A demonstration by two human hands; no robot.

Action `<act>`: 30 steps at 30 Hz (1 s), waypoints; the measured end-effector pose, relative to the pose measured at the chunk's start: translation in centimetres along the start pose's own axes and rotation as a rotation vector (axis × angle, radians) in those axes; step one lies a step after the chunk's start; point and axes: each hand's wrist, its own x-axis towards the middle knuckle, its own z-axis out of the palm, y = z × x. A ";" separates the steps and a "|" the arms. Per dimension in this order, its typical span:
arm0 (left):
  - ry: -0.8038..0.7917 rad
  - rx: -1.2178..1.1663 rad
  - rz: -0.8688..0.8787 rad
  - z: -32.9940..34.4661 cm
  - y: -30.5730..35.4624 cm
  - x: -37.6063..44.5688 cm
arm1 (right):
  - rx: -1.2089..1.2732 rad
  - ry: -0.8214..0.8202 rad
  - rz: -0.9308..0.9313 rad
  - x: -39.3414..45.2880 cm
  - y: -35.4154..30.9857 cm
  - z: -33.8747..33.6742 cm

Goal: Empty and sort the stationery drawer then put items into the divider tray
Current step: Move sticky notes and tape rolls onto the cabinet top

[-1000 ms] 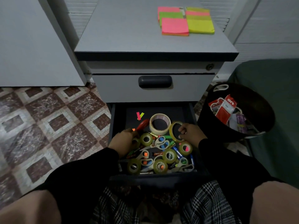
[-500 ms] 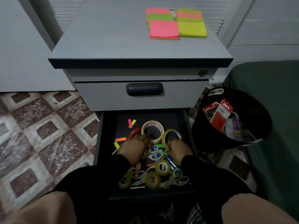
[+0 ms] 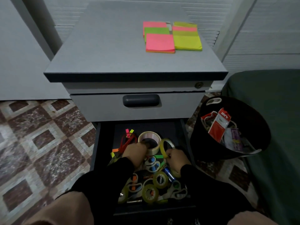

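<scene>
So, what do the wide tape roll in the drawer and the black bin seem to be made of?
Wide tape roll: probably glossy plastic film, wound in pale, slightly see-through layers; its core is not discernible. Black bin: likely matte plastic, given its smooth seamless wall, though the dim light leaves this uncertain.

Left hand [image 3: 135, 151] and right hand [image 3: 176, 157] reach forward, fingers curled in grip.

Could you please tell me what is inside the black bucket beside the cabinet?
The black bucket holds a red packet, a purple-printed clear packet and white loops; anything beneath them is covered.
</scene>
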 end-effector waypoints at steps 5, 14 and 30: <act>0.005 -0.174 -0.051 -2.1 -0.4 -2.0 | 0.216 0.065 0.035 -1.2 -0.7 -1.2; 0.191 -0.357 -0.045 -7.7 -2.7 -8.4 | 0.355 0.223 -0.128 -6.6 -4.4 -5.7; 0.362 -0.146 -0.030 -20.2 -6.2 -19.9 | 0.094 0.412 -0.331 -17.5 -12.3 -13.7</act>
